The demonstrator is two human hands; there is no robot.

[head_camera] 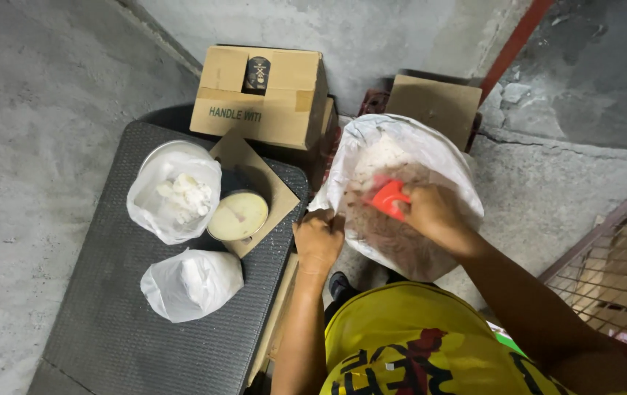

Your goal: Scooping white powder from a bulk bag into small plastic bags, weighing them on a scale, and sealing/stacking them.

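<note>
A large white plastic sack (430,150) stands open on the floor, filled with brownish and white granular material (394,234). My left hand (318,240) grips the sack's near left rim. Inside the sack's mouth, my right hand (430,212) holds a red scoop (388,196) over the material.
A dark textured platform (123,322) at left carries an open white bag of white lumps (176,196), a tied white bag (193,284), and a round tin of pale yellow substance (238,215) on a cardboard flap. Cardboard boxes (262,95) stand against the wall. A metal grate (613,278) is at right.
</note>
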